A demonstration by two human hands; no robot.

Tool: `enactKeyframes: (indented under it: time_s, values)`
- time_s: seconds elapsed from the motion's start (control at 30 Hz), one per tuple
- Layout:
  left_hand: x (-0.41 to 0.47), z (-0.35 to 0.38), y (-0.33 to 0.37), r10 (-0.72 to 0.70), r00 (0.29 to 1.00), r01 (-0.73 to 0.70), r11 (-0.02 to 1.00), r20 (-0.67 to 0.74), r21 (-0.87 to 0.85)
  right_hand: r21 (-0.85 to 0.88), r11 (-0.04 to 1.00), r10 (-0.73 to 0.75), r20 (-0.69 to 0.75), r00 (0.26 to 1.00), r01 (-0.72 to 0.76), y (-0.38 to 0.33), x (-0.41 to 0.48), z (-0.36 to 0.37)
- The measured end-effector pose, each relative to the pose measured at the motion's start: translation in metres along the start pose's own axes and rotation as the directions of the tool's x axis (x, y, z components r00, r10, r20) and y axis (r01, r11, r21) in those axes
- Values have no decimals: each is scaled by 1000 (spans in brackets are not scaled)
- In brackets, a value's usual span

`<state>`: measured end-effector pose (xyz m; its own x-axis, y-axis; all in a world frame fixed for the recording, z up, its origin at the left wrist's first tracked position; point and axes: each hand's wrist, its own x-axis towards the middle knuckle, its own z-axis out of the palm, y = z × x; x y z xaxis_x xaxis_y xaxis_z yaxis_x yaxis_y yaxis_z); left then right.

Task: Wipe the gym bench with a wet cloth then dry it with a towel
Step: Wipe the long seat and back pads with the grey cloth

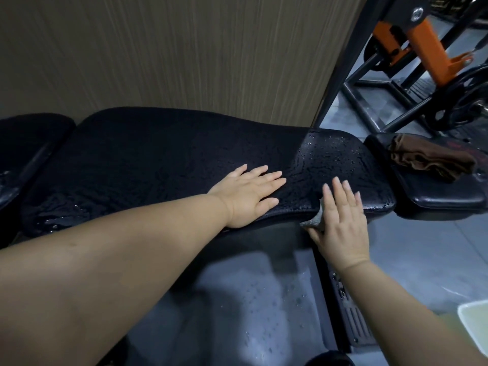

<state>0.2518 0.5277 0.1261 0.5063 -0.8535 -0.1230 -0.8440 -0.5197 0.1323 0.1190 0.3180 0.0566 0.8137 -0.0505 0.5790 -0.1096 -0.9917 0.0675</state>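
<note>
The worktop (pixel 163 159), a long black padded gym bench, runs from 9 o'clock to 3 o'clock across the middle of the view. Its surface is covered in a film of water and beads (pixel 330 154), brightest toward its 3 o'clock end.

The left grip (pixel 248 196) lies palm down on the padding near the front edge, fingers straight and slightly spread, holding nothing. At its 3 o'clock, the right grip (pixel 340 223) rests flat over the worktop's front edge with its fingers straight and close together, pressing a grey cloth (pixel 315 220) against the padding. Only a corner of the cloth shows, at the grip's 9 o'clock side beside the thumb; the rest is hidden under the palm.

A crumpled brown towel (pixel 430 159) lies on a separate black pad (pixel 435 194) just beyond the worktop's 3 o'clock end, well apart from both grips. Another black pad (pixel 26 138) sits at the 9 o'clock end.

The grey floor (pixel 264 299) at 6 o'clock is spotted with drops. A pale basin (pixel 472 310) of yellowish liquid is cut off at 4 o'clock. An orange and black machine (pixel 422 43) stands at 1 o'clock, beside a wood-grain wall (pixel 158 48) at 12 o'clock.
</note>
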Motion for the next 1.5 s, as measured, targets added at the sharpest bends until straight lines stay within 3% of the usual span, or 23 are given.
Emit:
enactKeyframes:
  time_s: [0.1,0.27,0.37,0.63,0.8,0.9,1.03,1.3,1.5]
  values:
    - [0,1,1,-2,1000,2,1000,-5,0,-20,994,-102,34,994,103,4,8,-2]
    - [-2,0,5,-44,999,44,999,0,5,-24,993,-115,108,987,118,3,14,-6]
    - [-12,-1,3,-85,996,85,996,3,-23,20,975,-222,122,968,221,-5,24,-7]
    - [-78,-6,-51,-266,963,266,964,39,8,102,835,-544,-1,839,541,-117,45,-3]
    - [-98,-3,-62,-290,957,290,957,17,-20,54,846,-533,39,845,531,-117,43,-7]
    - [-99,-1,-61,-284,959,284,959,2,-20,-28,897,-439,48,897,440,-77,38,-5]
    - [-98,2,-65,-281,959,280,960,-28,-29,-14,947,-314,189,930,322,-49,36,-10]
    - [-95,4,-69,-261,962,256,964,-76,-72,127,859,-499,-1,866,495,-146,46,-8]
    - [-101,6,-64,-336,937,327,939,-92,-103,150,887,-450,66,891,437,-173,40,-10]
